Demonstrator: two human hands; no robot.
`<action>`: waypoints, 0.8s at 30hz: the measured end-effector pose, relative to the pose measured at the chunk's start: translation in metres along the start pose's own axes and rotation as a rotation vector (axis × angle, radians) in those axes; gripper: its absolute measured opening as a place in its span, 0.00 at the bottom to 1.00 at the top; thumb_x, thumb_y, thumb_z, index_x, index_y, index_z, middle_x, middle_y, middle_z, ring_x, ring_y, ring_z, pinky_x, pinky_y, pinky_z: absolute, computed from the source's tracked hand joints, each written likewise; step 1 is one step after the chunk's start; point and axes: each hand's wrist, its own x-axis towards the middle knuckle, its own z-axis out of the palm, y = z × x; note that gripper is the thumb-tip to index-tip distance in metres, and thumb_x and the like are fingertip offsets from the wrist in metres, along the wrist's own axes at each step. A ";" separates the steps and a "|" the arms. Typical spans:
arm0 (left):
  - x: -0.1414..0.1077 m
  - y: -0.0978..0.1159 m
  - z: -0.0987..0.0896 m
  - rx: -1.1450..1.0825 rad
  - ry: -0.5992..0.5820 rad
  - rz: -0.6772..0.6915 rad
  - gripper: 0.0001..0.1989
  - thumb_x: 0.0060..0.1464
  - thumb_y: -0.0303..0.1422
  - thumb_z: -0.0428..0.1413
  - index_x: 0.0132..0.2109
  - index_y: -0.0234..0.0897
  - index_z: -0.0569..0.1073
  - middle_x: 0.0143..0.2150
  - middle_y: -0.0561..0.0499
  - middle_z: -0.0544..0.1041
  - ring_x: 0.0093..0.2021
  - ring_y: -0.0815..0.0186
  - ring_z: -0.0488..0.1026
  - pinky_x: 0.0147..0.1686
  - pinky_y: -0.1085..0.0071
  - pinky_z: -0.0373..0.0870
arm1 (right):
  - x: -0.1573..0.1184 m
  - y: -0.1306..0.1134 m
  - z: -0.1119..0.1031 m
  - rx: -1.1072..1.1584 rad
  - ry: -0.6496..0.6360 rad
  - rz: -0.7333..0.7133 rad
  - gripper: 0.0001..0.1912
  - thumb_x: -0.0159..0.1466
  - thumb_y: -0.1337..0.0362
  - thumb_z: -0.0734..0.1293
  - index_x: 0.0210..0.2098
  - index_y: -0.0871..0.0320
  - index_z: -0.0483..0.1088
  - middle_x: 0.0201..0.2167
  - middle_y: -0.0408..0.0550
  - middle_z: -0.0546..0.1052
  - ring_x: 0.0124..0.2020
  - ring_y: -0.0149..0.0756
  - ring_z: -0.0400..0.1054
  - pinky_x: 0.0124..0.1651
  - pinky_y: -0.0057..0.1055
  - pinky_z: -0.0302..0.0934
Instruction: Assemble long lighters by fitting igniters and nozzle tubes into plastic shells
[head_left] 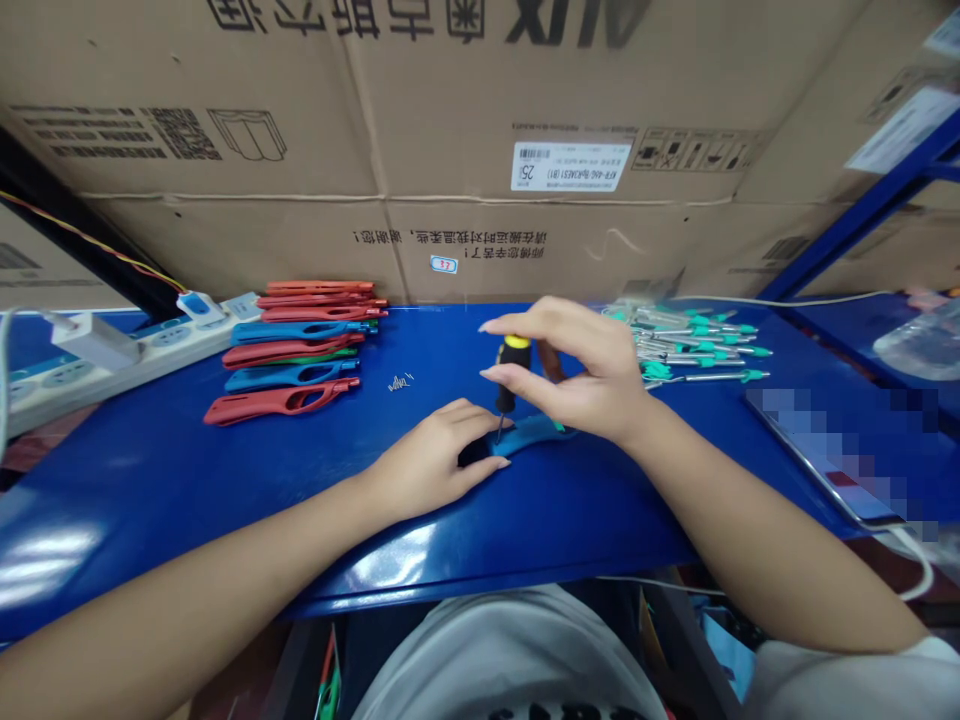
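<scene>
My left hand (pixel 450 452) pinches one end of a blue lighter casing (pixel 531 434) between thumb and fingers, pressing it on the blue table. In my right hand (pixel 581 372), thumb and fingertips grip a short screwdriver (pixel 507 395) with a black and yellow handle. It stands nearly upright, its tip on the casing close to my left fingertips. A bit of green shows at the casing's far end, partly behind my right hand. Left of my hands lies a small cluster of tiny screws (pixel 400 382).
At the left, several red and blue lighter casings (pixel 289 400) lie in a row beside a white power strip (pixel 169 340). Metal lighter rods with green parts (pixel 697 345) are heaped at the right, near a phone (pixel 825 455). A cardboard box (pixel 442 130) walls off the back.
</scene>
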 end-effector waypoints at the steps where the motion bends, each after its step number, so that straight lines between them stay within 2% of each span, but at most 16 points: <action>1: 0.000 0.000 0.000 0.001 0.003 -0.002 0.16 0.62 0.35 0.60 0.56 0.36 0.73 0.52 0.45 0.79 0.53 0.58 0.74 0.56 0.59 0.71 | 0.000 0.000 -0.001 -0.066 0.027 -0.022 0.13 0.68 0.56 0.68 0.48 0.57 0.76 0.35 0.49 0.79 0.32 0.34 0.73 0.37 0.32 0.69; 3: 0.000 0.000 0.000 -0.002 0.004 -0.004 0.17 0.62 0.35 0.60 0.56 0.36 0.74 0.51 0.45 0.79 0.52 0.58 0.74 0.55 0.59 0.72 | 0.000 0.001 -0.001 -0.107 0.019 -0.042 0.14 0.69 0.57 0.66 0.49 0.56 0.76 0.41 0.52 0.79 0.37 0.37 0.74 0.40 0.34 0.70; 6: 0.001 0.001 -0.001 -0.011 0.001 -0.004 0.16 0.61 0.35 0.61 0.55 0.36 0.74 0.50 0.46 0.80 0.50 0.59 0.75 0.53 0.60 0.73 | 0.001 -0.001 -0.001 0.051 -0.089 0.016 0.19 0.75 0.62 0.55 0.60 0.55 0.70 0.50 0.52 0.77 0.42 0.35 0.74 0.43 0.35 0.71; 8: 0.001 0.001 -0.001 -0.011 0.001 -0.007 0.16 0.61 0.34 0.61 0.55 0.36 0.74 0.50 0.46 0.80 0.51 0.58 0.75 0.54 0.60 0.73 | 0.001 -0.001 0.000 0.109 -0.114 0.045 0.19 0.75 0.62 0.56 0.61 0.54 0.69 0.46 0.50 0.78 0.37 0.32 0.73 0.40 0.33 0.70; 11: 0.001 0.001 0.000 -0.010 0.010 -0.005 0.16 0.62 0.35 0.61 0.55 0.36 0.74 0.52 0.45 0.79 0.53 0.58 0.75 0.56 0.58 0.72 | 0.001 0.000 -0.001 0.012 -0.037 -0.013 0.15 0.69 0.56 0.67 0.52 0.55 0.74 0.37 0.47 0.78 0.31 0.32 0.70 0.37 0.32 0.69; 13: 0.001 0.001 0.000 -0.010 0.015 0.002 0.16 0.62 0.35 0.61 0.55 0.36 0.74 0.52 0.45 0.79 0.53 0.58 0.74 0.56 0.58 0.71 | 0.001 0.001 -0.002 -0.049 -0.014 -0.053 0.15 0.68 0.55 0.68 0.50 0.56 0.76 0.39 0.49 0.79 0.35 0.35 0.72 0.39 0.33 0.69; 16: 0.000 0.001 0.000 -0.007 0.008 -0.004 0.16 0.62 0.35 0.61 0.55 0.37 0.74 0.50 0.45 0.80 0.52 0.58 0.75 0.54 0.59 0.73 | 0.002 -0.001 -0.003 0.044 -0.096 -0.005 0.18 0.74 0.62 0.57 0.59 0.55 0.70 0.48 0.51 0.78 0.43 0.36 0.74 0.44 0.34 0.70; 18: 0.001 0.002 -0.001 -0.004 0.001 -0.012 0.16 0.62 0.35 0.61 0.55 0.37 0.74 0.50 0.45 0.80 0.51 0.58 0.76 0.53 0.59 0.73 | 0.003 -0.003 -0.003 0.141 -0.144 0.042 0.19 0.75 0.65 0.55 0.60 0.55 0.69 0.47 0.50 0.79 0.40 0.32 0.74 0.43 0.32 0.70; 21: 0.000 0.002 0.000 -0.008 0.011 -0.017 0.16 0.62 0.35 0.61 0.55 0.37 0.74 0.51 0.45 0.79 0.52 0.57 0.76 0.54 0.57 0.73 | 0.003 -0.004 -0.003 0.106 -0.107 0.032 0.12 0.72 0.60 0.63 0.50 0.56 0.75 0.39 0.47 0.79 0.30 0.29 0.70 0.37 0.29 0.68; 23: 0.001 0.002 0.000 -0.018 0.015 -0.019 0.15 0.62 0.34 0.61 0.54 0.37 0.74 0.52 0.45 0.79 0.53 0.56 0.76 0.55 0.56 0.72 | 0.003 -0.006 -0.004 0.015 -0.075 -0.003 0.12 0.68 0.55 0.68 0.45 0.56 0.76 0.38 0.48 0.79 0.30 0.30 0.70 0.36 0.29 0.67; 24: 0.001 0.002 0.000 -0.019 0.012 -0.022 0.15 0.61 0.34 0.61 0.54 0.37 0.74 0.52 0.44 0.79 0.53 0.56 0.76 0.56 0.56 0.72 | 0.004 -0.007 -0.004 -0.011 -0.085 -0.015 0.14 0.68 0.54 0.68 0.47 0.55 0.76 0.40 0.49 0.79 0.33 0.32 0.71 0.37 0.30 0.67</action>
